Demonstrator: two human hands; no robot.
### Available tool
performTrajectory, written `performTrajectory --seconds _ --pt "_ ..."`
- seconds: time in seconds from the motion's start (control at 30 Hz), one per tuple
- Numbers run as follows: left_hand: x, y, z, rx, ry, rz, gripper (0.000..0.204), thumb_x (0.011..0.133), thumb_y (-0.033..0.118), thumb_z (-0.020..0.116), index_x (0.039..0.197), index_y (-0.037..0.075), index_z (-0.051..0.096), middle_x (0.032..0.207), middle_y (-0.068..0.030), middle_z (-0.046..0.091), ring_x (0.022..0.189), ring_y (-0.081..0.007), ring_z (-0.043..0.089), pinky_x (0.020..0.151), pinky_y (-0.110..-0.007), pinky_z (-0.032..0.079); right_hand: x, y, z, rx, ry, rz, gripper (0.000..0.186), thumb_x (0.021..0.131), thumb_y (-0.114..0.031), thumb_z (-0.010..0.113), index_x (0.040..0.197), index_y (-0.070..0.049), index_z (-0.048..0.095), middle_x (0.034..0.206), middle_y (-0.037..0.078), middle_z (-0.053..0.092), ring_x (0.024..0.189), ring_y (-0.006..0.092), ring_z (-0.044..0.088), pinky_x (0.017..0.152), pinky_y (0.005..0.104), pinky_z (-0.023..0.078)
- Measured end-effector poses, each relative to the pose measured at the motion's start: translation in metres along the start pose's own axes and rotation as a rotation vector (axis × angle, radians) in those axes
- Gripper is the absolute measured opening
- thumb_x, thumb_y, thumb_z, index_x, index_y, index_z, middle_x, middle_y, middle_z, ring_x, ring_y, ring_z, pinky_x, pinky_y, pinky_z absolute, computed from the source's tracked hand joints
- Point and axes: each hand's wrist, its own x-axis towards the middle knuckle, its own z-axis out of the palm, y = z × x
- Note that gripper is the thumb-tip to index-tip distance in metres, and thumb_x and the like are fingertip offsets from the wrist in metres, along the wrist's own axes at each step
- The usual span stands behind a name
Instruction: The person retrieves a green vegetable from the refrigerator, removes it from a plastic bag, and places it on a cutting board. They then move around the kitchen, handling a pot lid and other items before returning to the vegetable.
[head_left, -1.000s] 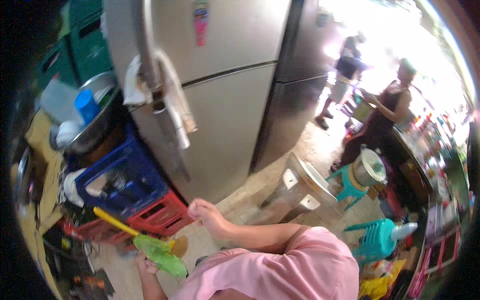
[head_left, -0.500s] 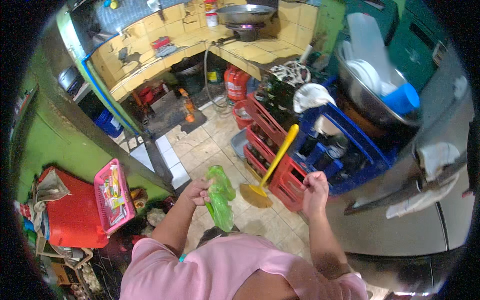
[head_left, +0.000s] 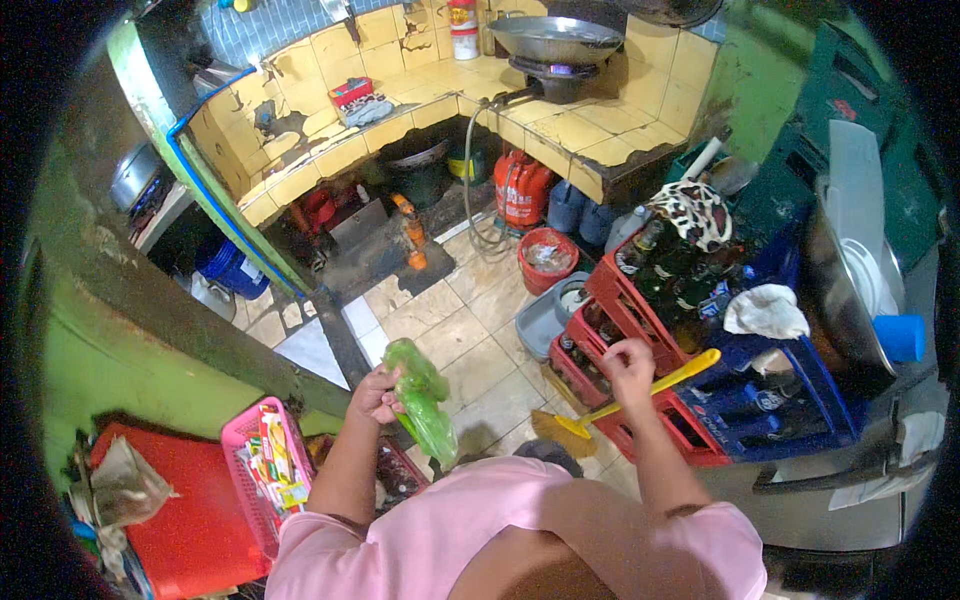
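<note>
My left hand [head_left: 378, 398] grips a crumpled green plastic bag [head_left: 418, 400] at the lower middle of the head view. To its right, my right hand [head_left: 628, 370] has its fingers curled closed; whether they hold anything small is hidden. Just beside that hand, a broom with a yellow handle [head_left: 682, 372] leans across red crates [head_left: 640, 292] of bottles, its bristle head [head_left: 560, 432] low on the tiled floor. A blue crate [head_left: 812, 418] with bottles and a white cloth [head_left: 762, 315] on it is at the right.
A yellow-tiled counter [head_left: 330, 150] carries a wok [head_left: 557, 38] on a burner, above a red gas cylinder [head_left: 518, 188]. A red bucket [head_left: 546, 260] and grey tub [head_left: 540, 325] rest on the floor. Pink basket [head_left: 262, 460] and red container [head_left: 170, 520] are left; a steel refrigerator [head_left: 850, 510] is right.
My view has swung from the refrigerators and other people toward the cooking corner. The green bag stays in my left hand; my right hand has shifted nearer the broom handle.
</note>
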Motion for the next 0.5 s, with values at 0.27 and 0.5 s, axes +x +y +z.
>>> performTrajectory --seconds 0.27,0.5 --pt "0.051 0.051 -0.049 -0.117 -0.018 -0.017 0.018 0.086 0.011 0.053 0.103 0.006 0.051 0.065 0.0012 0.052 0.041 -0.0006 0.04 0.039 -0.02 0.037 0.01 0.002 0.135 0.298 -0.644 0.166 0.015 0.071 -0.011 0.064 0.084 -0.005 0.061 0.082 0.007 0.057 0.077 0.0135 0.054 0.069 0.0276 0.043" --pt "0.16 0.137 -0.065 -0.111 -0.174 -0.038 0.022 0.086 0.01 0.053 0.107 0.003 0.049 0.068 -0.0018 0.053 0.043 -0.0016 0.04 0.042 -0.022 0.038 0.135 -0.014 0.218 0.257 -0.817 -0.089 0.047 0.069 -0.02 0.068 0.112 -0.008 0.053 0.108 0.014 0.05 0.102 0.0261 0.048 0.091 0.0352 0.038"
